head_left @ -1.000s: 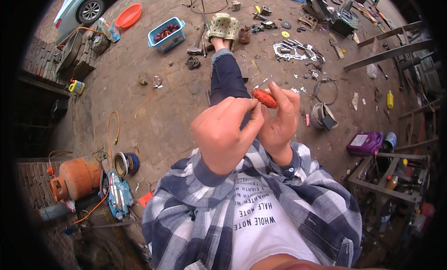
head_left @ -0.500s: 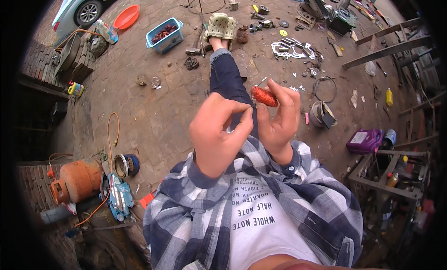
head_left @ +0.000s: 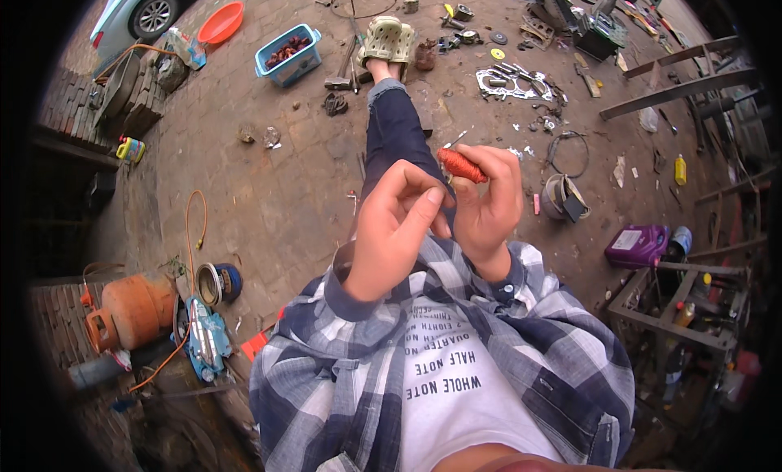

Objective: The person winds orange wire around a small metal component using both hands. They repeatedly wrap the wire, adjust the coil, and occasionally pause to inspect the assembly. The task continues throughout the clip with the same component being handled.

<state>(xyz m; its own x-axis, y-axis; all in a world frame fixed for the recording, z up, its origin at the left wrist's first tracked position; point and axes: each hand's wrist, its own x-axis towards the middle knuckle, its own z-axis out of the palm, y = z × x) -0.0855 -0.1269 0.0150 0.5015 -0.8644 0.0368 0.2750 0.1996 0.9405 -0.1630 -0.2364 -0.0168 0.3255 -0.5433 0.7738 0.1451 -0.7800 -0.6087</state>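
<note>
My right hand (head_left: 491, 207) is closed around an orange-red wound coil (head_left: 462, 166), which looks like fine wire or thread. One end of the coil sticks out past the fingertips toward the left. Close beside it, my left hand (head_left: 399, 228) has its fingers curled and the thumb pressed toward the forefinger. Whatever lies in that pinch, if anything, is hidden or too thin to make out. Both hands are held above my lap, in front of my jeans (head_left: 395, 134).
Ahead stands a blue basin (head_left: 303, 65) of dark reddish pieces, near a hammer (head_left: 342, 83). A metal gasket (head_left: 515, 83) and loose engine parts lie at the far right. To the left is an orange gas cylinder (head_left: 134, 309); to the right, a purple jug (head_left: 634, 247) and a metal frame (head_left: 676, 325).
My left hand has turned and its fingers have curled under, with the thumb shifting up toward the right hand. The right hand keeps the coil in nearly the same place.
</note>
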